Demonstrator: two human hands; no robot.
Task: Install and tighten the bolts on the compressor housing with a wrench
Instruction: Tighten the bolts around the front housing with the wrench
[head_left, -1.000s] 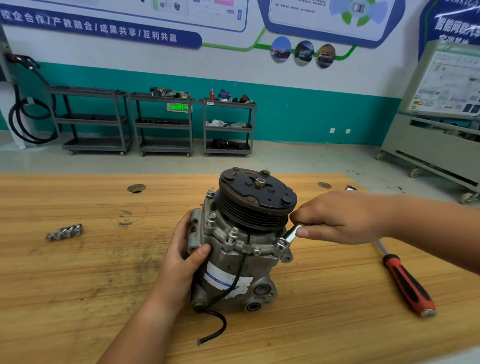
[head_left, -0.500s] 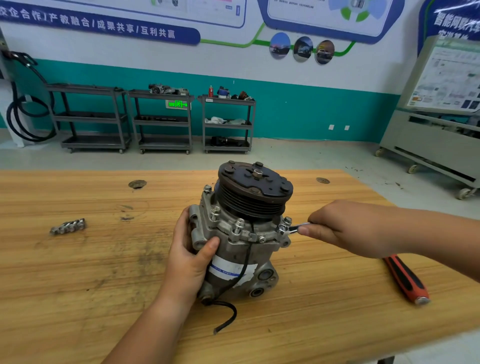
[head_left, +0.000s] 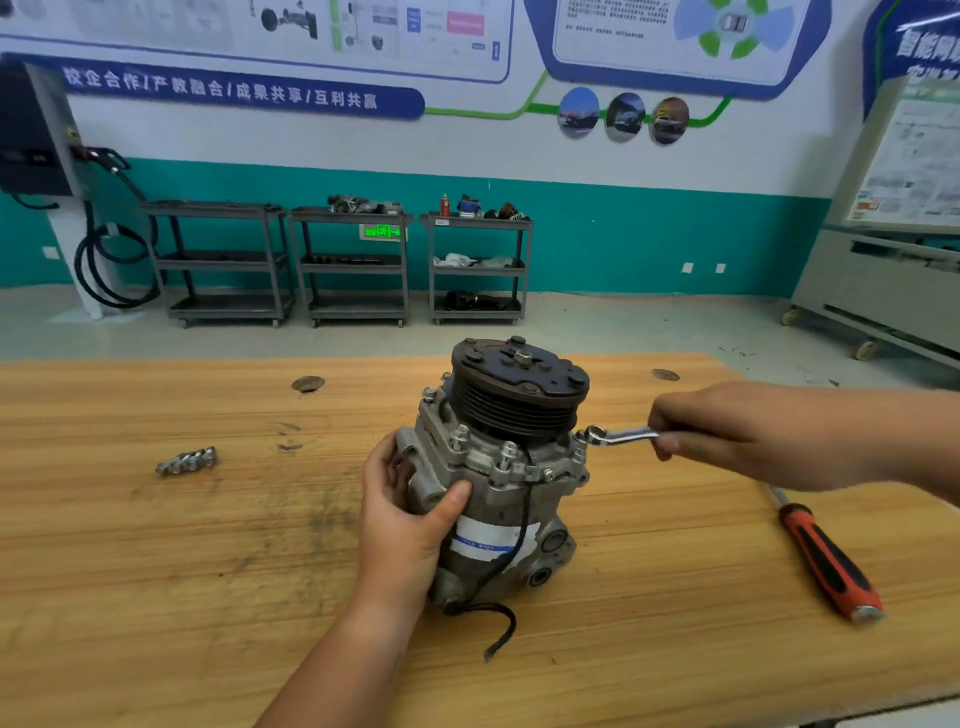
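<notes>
The compressor (head_left: 498, 483) stands upright near the middle of the wooden counter (head_left: 156, 597), with its black pulley (head_left: 519, 389) on top. The head of a small silver wrench (head_left: 618, 435) sits on a bolt (head_left: 581, 435) at the housing's right side. The right hand (head_left: 727, 431) pinches the wrench's far end. The left hand (head_left: 410, 514) grips the housing's left side, thumb across the front. A black wire (head_left: 498, 618) trails from the base toward the near edge. An orange-and-black screwdriver (head_left: 826, 566) lies near the right edge, and a small linked metal piece (head_left: 187, 461) lies well to the left.
</notes>
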